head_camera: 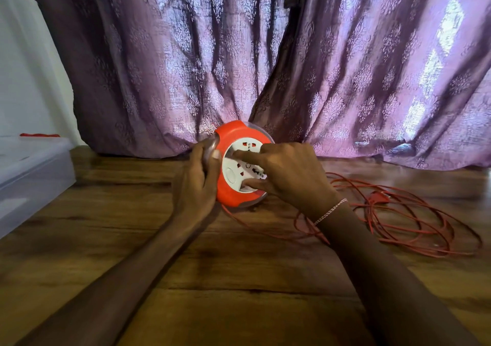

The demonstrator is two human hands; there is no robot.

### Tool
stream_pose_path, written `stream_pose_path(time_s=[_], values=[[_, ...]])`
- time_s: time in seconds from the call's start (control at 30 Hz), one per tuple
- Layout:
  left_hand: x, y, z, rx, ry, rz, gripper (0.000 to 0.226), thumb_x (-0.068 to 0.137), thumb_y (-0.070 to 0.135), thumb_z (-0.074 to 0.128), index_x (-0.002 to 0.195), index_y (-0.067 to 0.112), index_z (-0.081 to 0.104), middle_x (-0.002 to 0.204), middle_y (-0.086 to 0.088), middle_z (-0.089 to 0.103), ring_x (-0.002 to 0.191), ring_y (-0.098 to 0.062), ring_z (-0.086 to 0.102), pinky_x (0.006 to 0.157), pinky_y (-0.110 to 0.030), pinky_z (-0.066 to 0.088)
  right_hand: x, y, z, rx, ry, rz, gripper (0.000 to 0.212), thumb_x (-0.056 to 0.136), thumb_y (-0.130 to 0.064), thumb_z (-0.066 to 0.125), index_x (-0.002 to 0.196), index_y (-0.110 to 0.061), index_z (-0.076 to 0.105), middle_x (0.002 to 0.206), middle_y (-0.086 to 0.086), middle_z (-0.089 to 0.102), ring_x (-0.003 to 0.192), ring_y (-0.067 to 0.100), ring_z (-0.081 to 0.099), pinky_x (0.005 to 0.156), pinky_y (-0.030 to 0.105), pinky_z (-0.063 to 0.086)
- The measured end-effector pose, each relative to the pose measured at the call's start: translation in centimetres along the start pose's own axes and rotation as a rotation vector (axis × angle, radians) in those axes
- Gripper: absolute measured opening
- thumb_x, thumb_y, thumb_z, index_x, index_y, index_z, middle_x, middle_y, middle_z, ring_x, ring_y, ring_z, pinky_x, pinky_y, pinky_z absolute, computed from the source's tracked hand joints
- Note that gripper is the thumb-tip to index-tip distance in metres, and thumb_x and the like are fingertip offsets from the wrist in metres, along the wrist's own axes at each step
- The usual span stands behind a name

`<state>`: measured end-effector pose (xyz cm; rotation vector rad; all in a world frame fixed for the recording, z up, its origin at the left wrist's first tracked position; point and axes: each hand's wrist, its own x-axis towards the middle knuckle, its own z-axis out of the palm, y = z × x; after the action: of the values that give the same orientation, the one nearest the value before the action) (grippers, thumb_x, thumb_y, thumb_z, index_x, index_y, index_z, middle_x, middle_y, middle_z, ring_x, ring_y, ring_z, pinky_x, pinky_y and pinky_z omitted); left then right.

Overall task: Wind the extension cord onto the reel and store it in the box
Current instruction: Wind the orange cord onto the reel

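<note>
Likely, with the left hand (198, 178) curled round the rim of the reel (231, 138), held on edge, and the right hand (289, 175) gripping its white face, the cord (377, 199) heaped loosely on the floor (239, 279) could snag while winding.
</note>
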<state>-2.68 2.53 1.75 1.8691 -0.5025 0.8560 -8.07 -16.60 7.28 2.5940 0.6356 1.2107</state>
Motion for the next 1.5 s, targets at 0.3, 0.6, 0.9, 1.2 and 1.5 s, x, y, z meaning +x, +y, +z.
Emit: stream_pose_path(time_s=[0.3,0.6,0.9,1.2,1.5], values=[[-0.2,0.6,0.1,-0.007,0.023,0.032,0.042,0.102,0.05,0.037,0.137,0.033,0.051,0.118,0.004,0.071,0.1,-0.016,0.067,0.082,-0.035,0.052,0.7,-0.9,1.1,0.538,-0.007,0.581,0.065,0.06,-0.087,0.063,0.094,-0.035,0.047,0.086,0.001,0.075,0.083,0.03,0.07,0.075,0.042,0.056],[0.2,0.6,-0.2,-0.015,0.081,-0.058,0.04,0.102,0.051,0.037,0.136,0.034,0.051,0.115,0.006,0.072,0.101,-0.019,0.067,0.082,-0.035,0.051,0.4,-0.7,-0.7,0.178,0.036,0.151,0.059,0.082,-0.069,0.065,0.125,-0.031,0.054,0.121,-0.004,0.061,0.089,0.031,0.071,0.057,0.042,0.055],[0.6,0.2,-0.6,-0.033,0.017,-0.05,0.055,0.097,0.061,0.031,0.138,0.032,0.052,0.115,0.002,0.072,0.1,-0.022,0.067,0.083,-0.038,0.052,0.5,-0.7,-1.1,-0.013,-0.136,-0.022,0.063,0.084,-0.05,0.072,0.143,-0.049,0.048,0.133,0.0,0.063,0.102,0.025,0.071,0.055,0.031,0.043],[1.2,-0.7,-0.6,-0.121,-0.06,-0.087,0.052,0.097,0.06,0.036,0.135,0.031,0.056,0.117,0.008,0.069,0.107,-0.013,0.065,0.091,-0.035,0.052,0.1,-0.3,-0.5,-0.03,-0.118,-0.095,0.059,0.087,-0.039,0.072,0.139,-0.057,0.051,0.121,0.006,0.066,0.09,0.029,0.072,0.05,0.031,0.039],[0.3,0.4,-0.3,-0.036,-0.035,-0.053,0.051,0.099,0.058,0.033,0.136,0.031,0.054,0.122,0.005,0.07,0.109,-0.017,0.064,0.091,-0.037,0.05,0.5,-2.3,0.4,0.269,-0.022,0.461,0.067,0.073,-0.079,0.065,0.123,-0.036,0.06,0.086,0.015,0.074,0.086,0.04,0.07,0.071,0.043,0.053]])
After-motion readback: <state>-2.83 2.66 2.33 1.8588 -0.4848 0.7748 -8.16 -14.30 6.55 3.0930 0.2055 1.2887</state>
